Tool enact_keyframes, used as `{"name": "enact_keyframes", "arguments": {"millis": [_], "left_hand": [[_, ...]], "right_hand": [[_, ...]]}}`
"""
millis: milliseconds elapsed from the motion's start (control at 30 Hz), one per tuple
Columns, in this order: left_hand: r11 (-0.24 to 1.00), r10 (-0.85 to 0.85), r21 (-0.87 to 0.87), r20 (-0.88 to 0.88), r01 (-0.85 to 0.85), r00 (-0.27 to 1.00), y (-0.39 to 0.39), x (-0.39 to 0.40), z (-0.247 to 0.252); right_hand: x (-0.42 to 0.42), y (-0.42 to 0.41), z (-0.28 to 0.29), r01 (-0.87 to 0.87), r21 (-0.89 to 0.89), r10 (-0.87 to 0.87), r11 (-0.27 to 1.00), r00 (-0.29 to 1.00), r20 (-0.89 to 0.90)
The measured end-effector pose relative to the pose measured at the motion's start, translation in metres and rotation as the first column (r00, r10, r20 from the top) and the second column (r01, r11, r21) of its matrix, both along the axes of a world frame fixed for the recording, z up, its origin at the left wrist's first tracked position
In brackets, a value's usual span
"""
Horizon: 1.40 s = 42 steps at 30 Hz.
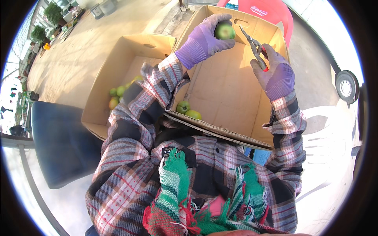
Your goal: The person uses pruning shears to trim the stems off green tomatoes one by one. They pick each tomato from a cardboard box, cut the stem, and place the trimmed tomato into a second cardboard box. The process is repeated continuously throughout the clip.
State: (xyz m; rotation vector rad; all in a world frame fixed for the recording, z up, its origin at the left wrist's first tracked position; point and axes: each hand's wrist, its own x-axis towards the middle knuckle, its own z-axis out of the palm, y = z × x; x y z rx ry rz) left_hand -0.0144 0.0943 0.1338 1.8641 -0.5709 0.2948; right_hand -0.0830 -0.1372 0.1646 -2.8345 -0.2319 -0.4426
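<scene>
My left hand, in a purple work glove, grips a green tomato over the far end of a cardboard box. To its right, my right hand, gloved alike, holds metal snips with red handles, their tips pointing towards the tomato without touching it. Two more green tomatoes lie in the near left corner of this box. A second cardboard box stands to the left, with several green and reddish tomatoes in it, partly hidden by my left sleeve.
A red plastic chair stands behind the box. A dark blue padded seat is at the left, and a white plastic chair at the right. A wheel shows at the far right; potted plants are at the far left.
</scene>
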Motion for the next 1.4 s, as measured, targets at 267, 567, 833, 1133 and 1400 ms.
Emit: {"name": "enact_keyframes", "arguments": {"millis": [267,567,833,1133,1400], "left_hand": [[0.98,0.084,0.143,0.332,-0.138,0.94,-0.001,-0.002,0.005],[0.94,0.145,0.22,0.432,-0.26,0.89,-0.005,-0.004,0.007],[0.958,0.107,0.216,0.349,-0.191,0.931,-0.009,-0.011,0.013],[0.997,0.074,-0.003,0.168,-0.075,0.983,0.003,0.012,0.014],[0.97,0.24,0.094,-0.205,-0.225,0.949,0.165,-0.026,0.027]], "right_hand": [[0.003,-0.001,0.0,0.05,-0.318,-0.026,0.947,0.997,0.077],[-0.002,0.005,0.005,0.125,-0.489,-0.097,0.863,0.992,0.083],[-0.005,0.007,0.003,0.174,-0.544,-0.133,0.821,0.985,0.114],[0.001,-0.001,0.01,0.133,-0.363,-0.087,0.922,0.986,0.14],[0.008,-0.014,-0.013,0.025,-0.275,0.011,0.961,0.992,0.129]]}}
